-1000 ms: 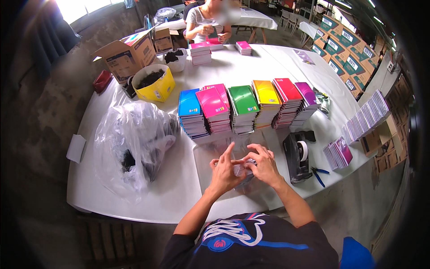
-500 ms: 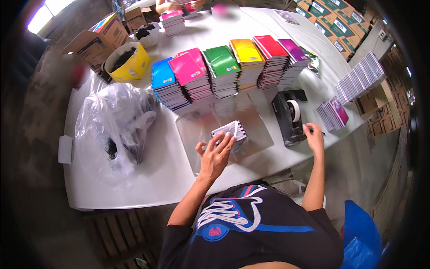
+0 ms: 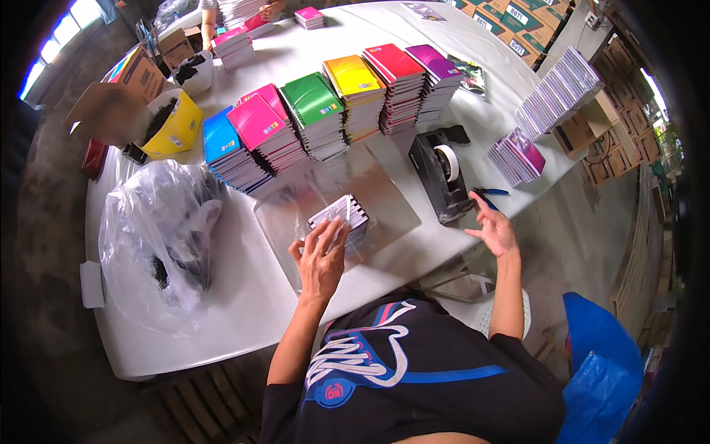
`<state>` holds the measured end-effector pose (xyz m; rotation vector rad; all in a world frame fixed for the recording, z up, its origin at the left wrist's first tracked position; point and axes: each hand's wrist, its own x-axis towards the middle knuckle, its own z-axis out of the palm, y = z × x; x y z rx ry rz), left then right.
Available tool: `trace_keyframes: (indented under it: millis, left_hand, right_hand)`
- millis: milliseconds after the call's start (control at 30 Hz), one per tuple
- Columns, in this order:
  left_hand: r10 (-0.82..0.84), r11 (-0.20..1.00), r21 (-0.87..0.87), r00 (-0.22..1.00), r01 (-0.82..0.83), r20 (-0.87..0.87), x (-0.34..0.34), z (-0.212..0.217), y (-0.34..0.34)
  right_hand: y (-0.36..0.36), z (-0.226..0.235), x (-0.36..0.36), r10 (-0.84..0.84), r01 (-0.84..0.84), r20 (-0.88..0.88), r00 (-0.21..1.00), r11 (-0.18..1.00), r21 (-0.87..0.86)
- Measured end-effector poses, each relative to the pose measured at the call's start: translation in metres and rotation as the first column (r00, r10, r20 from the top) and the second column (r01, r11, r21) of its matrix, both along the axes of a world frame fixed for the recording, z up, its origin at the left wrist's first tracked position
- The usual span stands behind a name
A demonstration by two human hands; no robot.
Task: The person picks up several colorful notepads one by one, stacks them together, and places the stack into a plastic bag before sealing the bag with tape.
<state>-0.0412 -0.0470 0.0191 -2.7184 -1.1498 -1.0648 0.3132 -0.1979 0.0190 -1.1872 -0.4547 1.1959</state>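
Observation:
My left hand rests over the near side of a small stack of spiral notebooks, fingers on top and thumb out to the left. Clear plastic wraps the stack, which lies on a flat transparent sheet. At the right, my right hand is open, fingers apart and nothing between them. Just beyond its fingertips lie blue-handled pliers, partly behind the index finger. A black tape dispenser with a white roll stands left of that hand.
Behind the sheet stand tall piles of spiral notebooks in several colours. A clear plastic bag and a yellow tub are at left. Wrapped bundles sit at right. A co-worker's hand is at the far side.
My right hand has opened from a closed pose, and the pliers now show clearly on the table beside it. My left hand stays on the stack. The whole view has shifted.

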Motion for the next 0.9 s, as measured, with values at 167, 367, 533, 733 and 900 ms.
trace_keyframes:
  millis: [167, 367, 533, 733, 900]
  left_hand:
    - [-0.030, 0.999, -0.018, 0.998, 0.031, 0.048, 0.006, 0.004, 0.004]
    - [-0.088, 0.994, -0.048, 0.978, 0.099, 0.188, 0.003, -0.003, 0.009]
    - [-0.151, 0.987, -0.009, 0.943, 0.161, 0.297, 0.001, -0.014, 0.014]
    - [-0.123, 0.987, -0.078, 0.965, 0.144, 0.231, -0.001, -0.002, 0.009]
    - [-0.064, 0.908, -0.417, 0.997, 0.037, -0.052, -0.006, 0.028, 0.005]
  right_hand:
    - [-0.022, -0.023, -0.043, 0.525, 0.700, 0.840, -0.135, 0.650, -0.294]
    - [0.025, 0.022, -0.077, -0.197, 0.311, 0.847, 0.493, 0.950, 0.040]
    - [0.091, 0.059, -0.196, 0.050, -0.065, 0.268, 0.962, 0.997, 0.050]
    - [0.107, 0.012, -0.229, 0.085, -0.031, 0.395, 0.915, 0.990, -0.141]
    - [0.100, -0.006, -0.226, 0.082, 0.008, 0.487, 0.870, 0.984, -0.179]
